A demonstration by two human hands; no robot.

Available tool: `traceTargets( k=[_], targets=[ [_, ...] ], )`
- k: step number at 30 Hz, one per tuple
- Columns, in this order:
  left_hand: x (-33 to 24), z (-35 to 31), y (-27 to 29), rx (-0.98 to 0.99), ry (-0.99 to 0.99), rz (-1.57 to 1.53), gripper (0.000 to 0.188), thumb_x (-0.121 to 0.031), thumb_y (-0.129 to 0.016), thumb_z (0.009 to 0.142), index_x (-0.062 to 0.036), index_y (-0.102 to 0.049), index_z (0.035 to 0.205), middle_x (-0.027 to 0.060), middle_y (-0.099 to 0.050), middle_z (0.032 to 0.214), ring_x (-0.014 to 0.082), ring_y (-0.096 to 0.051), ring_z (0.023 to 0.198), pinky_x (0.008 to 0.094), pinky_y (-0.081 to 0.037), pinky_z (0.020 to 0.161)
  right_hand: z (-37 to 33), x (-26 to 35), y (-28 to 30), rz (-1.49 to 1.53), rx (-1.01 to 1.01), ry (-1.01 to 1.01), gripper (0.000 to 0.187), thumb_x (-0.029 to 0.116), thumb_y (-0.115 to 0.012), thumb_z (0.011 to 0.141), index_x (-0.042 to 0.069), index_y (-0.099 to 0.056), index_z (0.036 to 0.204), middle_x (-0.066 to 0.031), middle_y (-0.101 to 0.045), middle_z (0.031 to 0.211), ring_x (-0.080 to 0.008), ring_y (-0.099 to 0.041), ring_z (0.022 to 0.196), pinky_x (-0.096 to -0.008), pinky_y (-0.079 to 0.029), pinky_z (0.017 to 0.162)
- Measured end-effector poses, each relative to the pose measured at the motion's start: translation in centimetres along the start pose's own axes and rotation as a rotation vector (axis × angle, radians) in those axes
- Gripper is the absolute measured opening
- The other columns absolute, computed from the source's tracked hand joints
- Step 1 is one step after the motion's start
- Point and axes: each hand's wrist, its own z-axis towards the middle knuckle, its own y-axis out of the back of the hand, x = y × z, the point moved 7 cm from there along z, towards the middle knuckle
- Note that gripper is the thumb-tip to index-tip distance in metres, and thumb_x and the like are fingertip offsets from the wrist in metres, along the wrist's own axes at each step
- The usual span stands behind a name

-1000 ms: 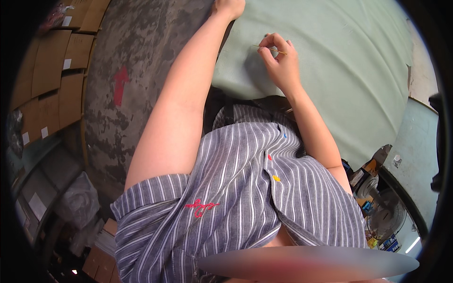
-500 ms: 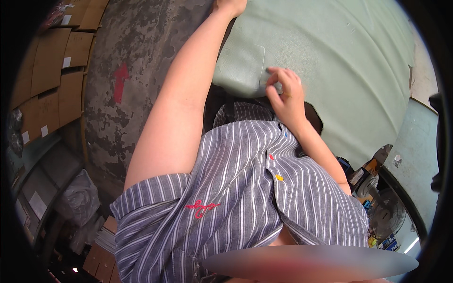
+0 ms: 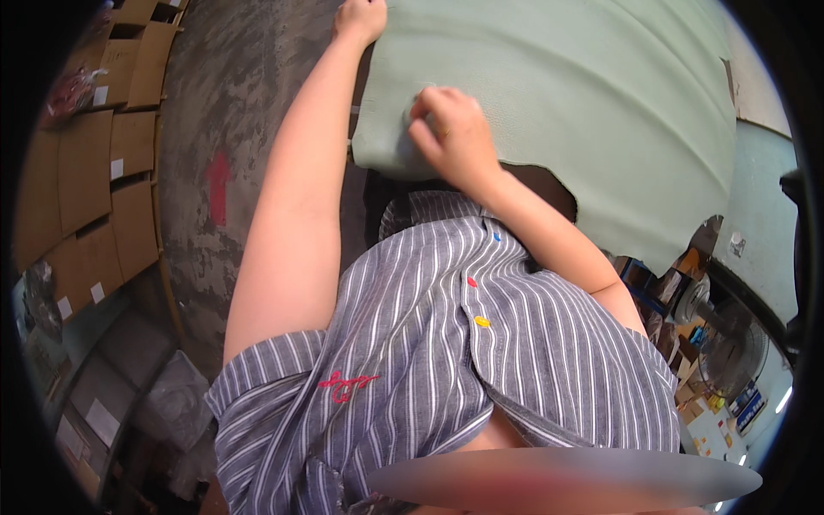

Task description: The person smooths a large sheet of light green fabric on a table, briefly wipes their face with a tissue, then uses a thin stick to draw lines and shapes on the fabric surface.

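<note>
A large pale green sheet (image 3: pixel 549 94), which looks like leather, is spread out before me with soft creases across it. At its far left edge my left hand (image 3: pixel 360 19) is closed on the border, its fingertips partly cut off by the top of the picture. My right hand (image 3: pixel 455 133) is over the near left part of the sheet, fingers curled and a ring on one of them. Something small and greyish shows by those fingers, too blurred to name. The sheet's near edge has a curved cut-out, with darkness beneath.
Stacked cardboard boxes (image 3: pixel 84 163) line the left side. The worn grey floor (image 3: pixel 249 86) carries a red arrow (image 3: pixel 218 184). Clear plastic bags (image 3: pixel 176 395) lie at lower left. To the right are a fan (image 3: pixel 732 359), cluttered goods and a pale blue wall (image 3: pixel 764 223).
My right hand has moved left and a little away from me over the sheet. The whole view has shifted, and more of my left hand now shows at the sheet's edge.
</note>
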Motion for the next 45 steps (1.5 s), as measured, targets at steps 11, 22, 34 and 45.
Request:
traceTargets(
  k=[11,22,34,45],
  targets=[
    [0.6,1.0,0.3,-0.008,-0.053,0.095,0.064,-0.058,-0.035,0.100,-0.0081,-0.064,0.127,0.0232,-0.062,0.129,0.0412,-0.054,0.124,0.0477,-0.041,0.104,-4.2,-1.5,3.0,0.129,0.007,-0.186,0.010,0.009,-0.064,0.079,0.005,-0.061,0.087,-0.0135,-0.066,0.103,-0.0338,-0.060,0.110,-0.0420,-0.048,0.090],
    [-1.1,0.0,0.5,0.016,-0.036,0.109,0.065,-0.058,-0.035,0.099,-0.0062,-0.065,0.126,0.0248,-0.062,0.128,0.0423,-0.054,0.124,0.0476,-0.041,0.104,-6.3,-7.0,9.6,-0.010,-0.285,-0.297,0.007,0.012,-0.063,0.077,0.006,-0.059,0.077,-0.0048,-0.065,0.077,-0.0257,-0.062,0.084,-0.0417,-0.047,0.078],
    [0.9,1.0,3.3,0.053,0.009,0.003,0.064,-0.054,-0.040,0.101,-0.0002,-0.061,0.129,0.0237,-0.060,0.133,0.0372,-0.053,0.128,0.0412,-0.040,0.106,-17.7,-8.7,16.6,-0.060,-0.586,-0.533,0.010,0.012,-0.061,0.079,0.003,-0.057,0.079,-0.0073,-0.063,0.077,-0.0246,-0.060,0.084,-0.0370,-0.047,0.066],
    [-2.0,-1.4,6.4,-0.185,-0.221,0.219,0.051,-0.044,-0.047,0.100,-0.0028,-0.064,0.123,0.0161,-0.067,0.123,0.0348,-0.059,0.118,0.0430,-0.044,0.100,-26.0,-8.7,20.9,-0.198,-0.730,-0.591,0.010,0.010,-0.062,0.081,0.002,-0.057,0.082,-0.0104,-0.065,0.081,-0.0253,-0.064,0.082,-0.0359,-0.050,0.071]
  ],
)
